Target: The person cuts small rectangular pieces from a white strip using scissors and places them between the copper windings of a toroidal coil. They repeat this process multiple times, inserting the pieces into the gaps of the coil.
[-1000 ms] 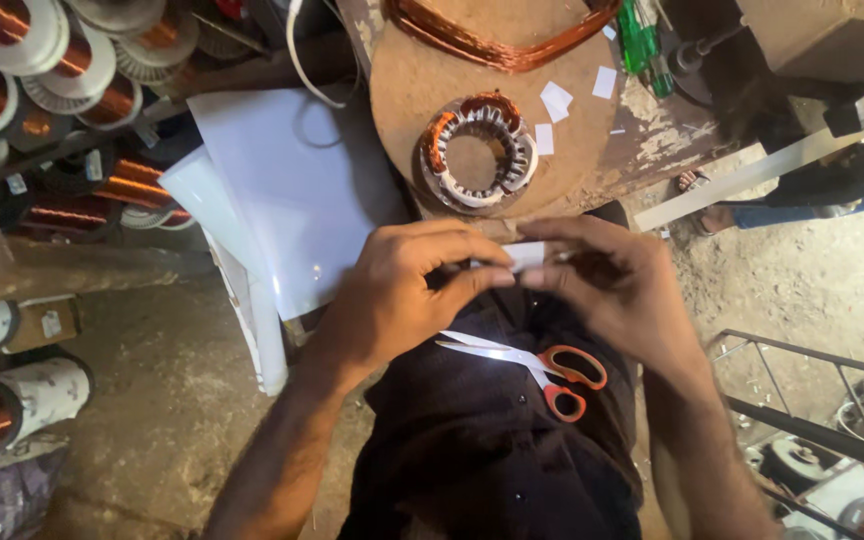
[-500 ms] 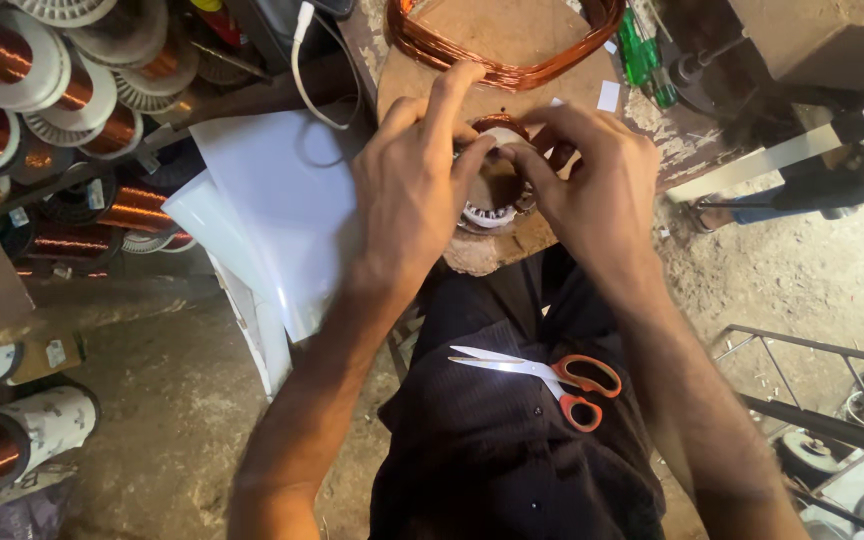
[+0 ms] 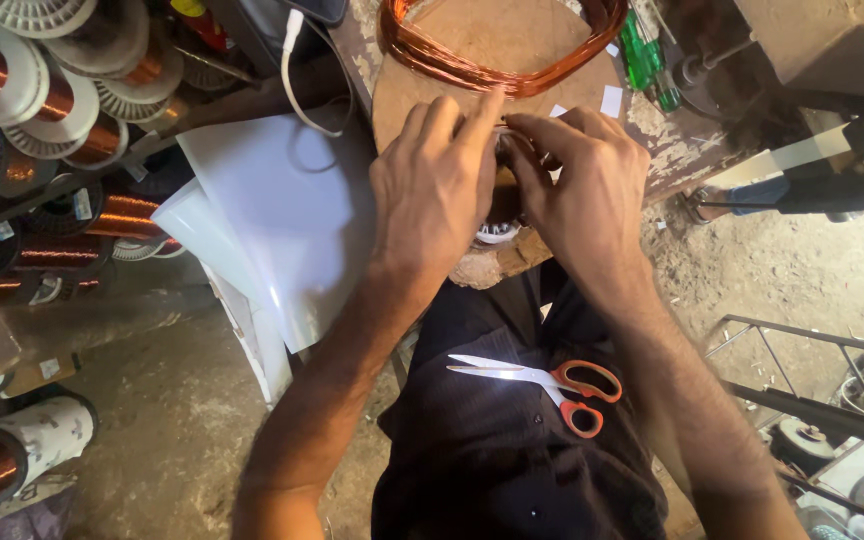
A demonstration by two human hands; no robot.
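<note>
Motor stator [image 3: 495,232], largely hidden beneath both hands, resting on a round wooden board [image 3: 452,60] at the bench edge. Left hand [image 3: 437,190] lies over the stator with fingers extended and close together, tips meeting those of the right hand [image 3: 587,195], whose fingers curl narrowly around the stator's far side; whether either pinches anything cannot be told. Coil of copper wire [image 3: 502,70] lies on the board just beyond the fingertips. White sheets [image 3: 282,220] lie left of the board. Scissors with orange handles [image 3: 552,380] rest on the person's lap. Spools of copper wire [image 3: 12,110] are stacked at left.
</note>
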